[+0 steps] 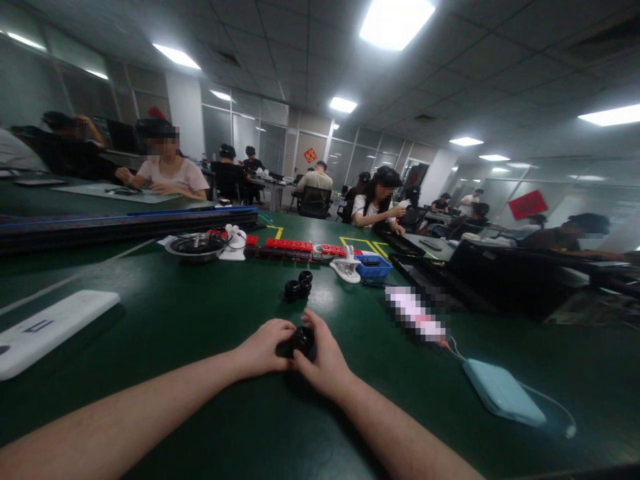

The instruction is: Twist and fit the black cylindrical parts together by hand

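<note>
Close in front of me on the green table point(210, 413), a glossy black wheel-like part point(303, 341) sits between both hands. My left hand point(265, 345) has its fingers curled against the left side of it. On the other side, my right hand point(325, 353) cups it with the thumb near and the fingertips beyond. The fingers partly cover the part, so its exact kind cannot be made out. A small cluster of similar black round parts point(299, 287) lies just past my hands.
Farther back are a metal bowl point(196, 256), red blocks in a row point(290, 245), white clip-like stands point(346, 268) and a blue basket point(374, 268). A white box point(55, 330) lies left; a light-blue power bank point(504, 392) with cable lies right. Other people sit beyond.
</note>
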A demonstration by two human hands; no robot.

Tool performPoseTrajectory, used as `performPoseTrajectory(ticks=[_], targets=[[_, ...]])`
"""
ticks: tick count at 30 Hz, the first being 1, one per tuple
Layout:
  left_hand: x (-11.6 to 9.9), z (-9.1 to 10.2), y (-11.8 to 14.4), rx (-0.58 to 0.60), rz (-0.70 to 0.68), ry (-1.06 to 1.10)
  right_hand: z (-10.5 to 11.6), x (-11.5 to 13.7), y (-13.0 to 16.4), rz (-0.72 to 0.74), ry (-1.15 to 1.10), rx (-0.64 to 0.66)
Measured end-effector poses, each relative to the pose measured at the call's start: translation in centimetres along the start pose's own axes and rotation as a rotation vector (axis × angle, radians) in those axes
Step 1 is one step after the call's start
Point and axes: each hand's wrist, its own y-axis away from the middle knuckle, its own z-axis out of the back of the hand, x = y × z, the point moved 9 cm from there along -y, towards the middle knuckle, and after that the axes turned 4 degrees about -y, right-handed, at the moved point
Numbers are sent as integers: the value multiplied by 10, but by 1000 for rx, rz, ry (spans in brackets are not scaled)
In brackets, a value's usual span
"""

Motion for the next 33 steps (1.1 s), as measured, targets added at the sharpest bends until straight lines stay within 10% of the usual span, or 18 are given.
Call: performPoseTrajectory(ticks=[23, 28, 33], targets=[[11, -6, 0, -32, 27, -13, -13, 28, 2, 181, 126, 212], [3, -4, -1, 6, -15, -38, 6, -3, -3, -70, 150, -35], [5, -4, -2, -6, -1, -27, -1, -16, -4, -136, 69, 32]])
